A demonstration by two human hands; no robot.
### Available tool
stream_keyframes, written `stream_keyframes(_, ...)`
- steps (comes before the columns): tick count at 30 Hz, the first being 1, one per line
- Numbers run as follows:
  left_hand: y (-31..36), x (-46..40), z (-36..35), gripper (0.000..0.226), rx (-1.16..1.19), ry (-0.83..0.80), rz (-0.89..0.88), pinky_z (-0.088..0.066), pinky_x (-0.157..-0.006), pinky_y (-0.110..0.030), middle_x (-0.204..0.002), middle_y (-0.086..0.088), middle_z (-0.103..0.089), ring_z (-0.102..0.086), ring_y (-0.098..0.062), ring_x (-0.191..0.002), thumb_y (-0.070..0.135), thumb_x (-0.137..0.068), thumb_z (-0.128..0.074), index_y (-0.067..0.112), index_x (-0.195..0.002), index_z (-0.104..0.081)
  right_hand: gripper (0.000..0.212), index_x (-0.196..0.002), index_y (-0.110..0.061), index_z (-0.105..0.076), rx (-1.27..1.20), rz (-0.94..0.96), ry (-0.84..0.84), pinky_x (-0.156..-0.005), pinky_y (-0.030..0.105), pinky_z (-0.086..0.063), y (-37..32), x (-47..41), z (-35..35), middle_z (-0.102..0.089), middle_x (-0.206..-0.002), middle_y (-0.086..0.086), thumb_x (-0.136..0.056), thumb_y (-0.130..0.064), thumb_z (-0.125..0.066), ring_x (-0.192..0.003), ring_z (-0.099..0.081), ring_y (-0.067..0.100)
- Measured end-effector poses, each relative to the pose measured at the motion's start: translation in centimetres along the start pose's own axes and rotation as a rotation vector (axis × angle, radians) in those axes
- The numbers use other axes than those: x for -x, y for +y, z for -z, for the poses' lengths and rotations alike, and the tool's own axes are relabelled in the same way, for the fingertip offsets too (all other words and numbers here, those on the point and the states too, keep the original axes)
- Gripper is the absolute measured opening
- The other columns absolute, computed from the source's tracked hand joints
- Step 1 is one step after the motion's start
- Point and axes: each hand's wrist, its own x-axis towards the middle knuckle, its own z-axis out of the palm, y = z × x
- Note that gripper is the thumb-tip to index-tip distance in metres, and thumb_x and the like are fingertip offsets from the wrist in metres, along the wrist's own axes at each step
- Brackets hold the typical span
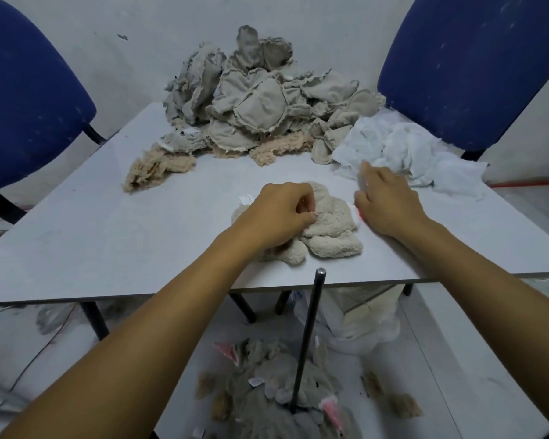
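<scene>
The left hand (279, 213) pinched the plush skin (330, 229) near the table's (108, 236) near edge while the right hand (384, 198), fingers straight, touched the stuffing (403, 150) far right; best, I reckoned, to pull a small tuft with the skin held firm.

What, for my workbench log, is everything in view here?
table: one, pale grey, centre
cream plush skin: one, cream, table's near edge
fabric pile: one heap, grey-beige, table's far side
tan fluffy scraps: several, tan, before the pile
white wadding: one heap, white, table's far right
chairs: two, blue, behind table, left and right
rod: one, dark metal, upright before table's near edge
grey plush toys: one heap, grey with pink ears, floor
plastic bag: one, whitish, under table
left hand: one, grips cream plush skin
right hand: one, fingers straight, at white wadding's edge
</scene>
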Motion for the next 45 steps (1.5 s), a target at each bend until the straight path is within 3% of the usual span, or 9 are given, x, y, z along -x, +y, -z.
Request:
stream_keyframes(6,0.4,0.5,-0.4,0.005,0.079,0.264,-0.021,-0.047,-0.073,-0.027,-0.094,-0.004,-0.06,-0.057,-0.018,-0.086,0.013,-0.097,-0.055,0.01,-0.094,-0.058,0.04,-0.135,-0.012,-0.049,0.007,-0.016,0.147,-0.09,0.047,-0.042,-0.3,-0.2,-0.1,-0.045,-0.132,0.017,-0.1,-0.03,-0.049,-0.121,-0.039,0.041)
stream_keyframes(10,-0.1,0.9,-0.2,0.007,0.013,0.179,-0.027,-0.05,-0.074,-0.035,-0.089,-0.005,-0.062,-0.058,-0.02,-0.083,0.006,-0.09,-0.057,0.009,-0.097,-0.058,0.027,-0.111,-0.012,-0.06,-0.093,0.01,0.247,-0.091,0.047,-0.045,-0.8,0.6,0.1,-0.039,-0.126,0.015,-0.096,-0.035,-0.058,-0.118,-0.037,0.035)
stream_keyframes(12,-0.4,1.0,0.0,0.012,0.032,0.101,0.042,-0.051,-0.073,-0.032,-0.087,-0.003,-0.065,-0.06,-0.017,-0.084,0.008,-0.088,-0.059,0.011,-0.1,-0.061,0.023,-0.109,-0.009,-0.056,-0.217,0.057,0.316,-0.091,0.046,-0.043,-1.3,1.1,0.7,-0.04,-0.128,0.016,-0.098,-0.029,-0.055,-0.118,-0.039,0.034)
stream_keyframes(16,-0.5,1.0,-0.1,0.008,-0.045,0.103,0.066,-0.052,-0.073,-0.033,-0.086,-0.002,-0.067,-0.06,-0.016,-0.084,0.014,-0.09,-0.059,0.01,-0.095,-0.065,0.012,-0.102,-0.015,-0.039,-0.608,0.13,0.404,-0.056,0.02,-0.044,-3.2,2.1,2.5,-0.05,-0.085,-0.002,-0.103,-0.023,-0.048,-0.071,-0.05,0.015)
stream_keyframes(19,-0.3,1.0,-0.4,0.006,-0.023,0.143,0.1,-0.046,-0.063,-0.023,-0.08,0.001,-0.066,-0.058,-0.013,-0.08,0.018,-0.087,-0.063,0.014,-0.087,-0.068,0.018,-0.1,-0.019,-0.049,-0.893,0.133,0.358,-0.059,0.013,-0.051,-5.4,3.5,3.7,-0.057,-0.091,-0.012,-0.094,-0.019,-0.066,-0.082,-0.059,0.002)
stream_keyframes(25,-0.7,1.0,-0.3,0.021,0.442,0.155,0.324,-0.049,-0.053,-0.026,-0.059,0.003,-0.066,-0.06,-0.013,-0.055,0.01,-0.083,-0.069,0.023,-0.067,-0.07,0.024,-0.102,-0.018,-0.063,-0.875,0.236,0.243,-0.082,0.015,-0.047,-7.4,6.8,1.8,-0.066,-0.099,-0.012,-0.084,-0.009,-0.074,-0.094,-0.062,0.001)
stream_keyframes(34,-0.6,1.3,-0.7,0.016,0.866,0.245,0.398,-0.039,-0.044,-0.019,-0.059,-0.003,-0.062,-0.051,-0.013,-0.048,0.0,-0.081,-0.065,0.015,-0.086,-0.066,0.013,-0.101,-0.016,-0.074,-0.586,0.276,0.264,-0.086,0.017,-0.042,-7.4,7.5,0.2,-0.059,-0.105,0.001,-0.09,-0.016,-0.069,-0.097,-0.056,0.012)
stream_keyframes(41,-0.9,1.7,-0.8,0.018,0.949,0.27,0.333,-0.043,-0.046,-0.019,-0.065,-0.003,-0.062,-0.054,-0.011,-0.052,-0.003,-0.085,-0.065,0.014,-0.082,-0.066,0.022,-0.112,-0.025,-0.063,-0.572,0.3,0.244,-0.078,0.021,-0.046,-7.1,7.9,0.3,-0.067,-0.096,-0.01,-0.091,-0.024,-0.068,-0.093,-0.06,0.01)
stream_keyframes(45,-0.6,2.2,-1.1,0.021,0.895,0.322,0.267,-0.048,-0.055,-0.02,-0.07,-0.006,-0.064,-0.057,-0.011,-0.059,-0.007,-0.085,-0.063,0.013,-0.079,-0.067,0.016,-0.104,-0.015,-0.075,-0.361,0.391,0.23,-0.084,0.036,-0.041,-7.4,7.7,-0.3,-0.064,-0.107,0.005,-0.094,-0.017,-0.063,-0.097,-0.052,0.028)
